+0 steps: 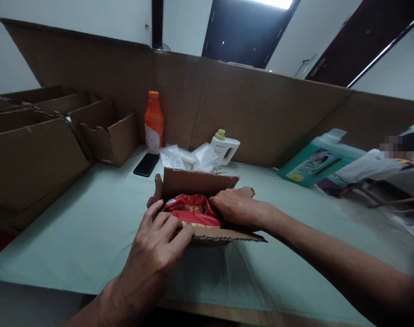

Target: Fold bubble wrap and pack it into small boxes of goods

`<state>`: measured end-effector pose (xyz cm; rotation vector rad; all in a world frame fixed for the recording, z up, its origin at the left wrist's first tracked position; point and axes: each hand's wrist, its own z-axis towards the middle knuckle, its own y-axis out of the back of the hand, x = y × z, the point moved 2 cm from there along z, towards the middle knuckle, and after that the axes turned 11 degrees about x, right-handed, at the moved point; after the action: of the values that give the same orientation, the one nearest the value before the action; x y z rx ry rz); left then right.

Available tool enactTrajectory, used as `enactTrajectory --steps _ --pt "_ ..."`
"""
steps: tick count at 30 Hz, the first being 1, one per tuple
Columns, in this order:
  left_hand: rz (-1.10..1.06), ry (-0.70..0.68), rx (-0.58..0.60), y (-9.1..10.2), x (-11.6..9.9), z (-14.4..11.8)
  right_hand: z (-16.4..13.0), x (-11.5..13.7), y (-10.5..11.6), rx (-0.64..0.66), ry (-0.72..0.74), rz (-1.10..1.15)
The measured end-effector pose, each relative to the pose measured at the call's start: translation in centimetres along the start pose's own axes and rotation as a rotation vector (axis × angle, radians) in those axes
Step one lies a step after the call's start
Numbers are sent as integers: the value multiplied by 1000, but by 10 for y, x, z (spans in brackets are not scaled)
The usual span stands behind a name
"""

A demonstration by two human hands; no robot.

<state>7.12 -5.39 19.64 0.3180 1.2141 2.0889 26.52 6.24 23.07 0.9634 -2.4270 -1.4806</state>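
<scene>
Corrugated cardboard box (193,181), small with ragged flaps, sits mid-tabletop (91,236) on pale green cloth. My left hand (159,240) lays loose, spread fingers on the crinkly, glossy red packet (191,210) inside; my right hand (236,206) presses the packet's far side, fingers curled. Its print is unreadable. Bubble wrap (189,158) lies behind.

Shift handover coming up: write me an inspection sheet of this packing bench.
Surface: table under a pale green cover.
Job's things: small cardboard box, flaps open, red packet inside.
Clutter: orange bottle, white jug, bubble wrap, black phone, green jug lying down, empty cartons at left.
Hands: left hand on the box's near edge; right hand on the packet's right side.
Cables: nothing seen.
Surroundings: cardboard screen behind; another person's sleeve at right.
</scene>
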Motion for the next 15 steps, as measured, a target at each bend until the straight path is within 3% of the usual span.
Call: enactTrajectory --steps 3,6,8,9,10,12,15 --pt "-16 9 -65 3 -3 -2 -24 -9 9 -101 55 34" --pt "-32 93 -240 9 -4 -16 -76 -30 8 -496 33 163" --pt "-90 214 -329 7 2 -33 -112 -47 -13 -777 -101 337" --pt "-150 306 -331 2 7 -44 -125 -53 -31 -850 -182 442" --pt "-230 423 -304 -6 12 -55 -133 -56 -53 -871 -247 549" --pt "-431 683 -195 -29 24 -78 -130 -51 -100 -774 -272 743" --pt "-665 921 -43 -64 35 -102 -95 -24 -154 -607 -179 962"
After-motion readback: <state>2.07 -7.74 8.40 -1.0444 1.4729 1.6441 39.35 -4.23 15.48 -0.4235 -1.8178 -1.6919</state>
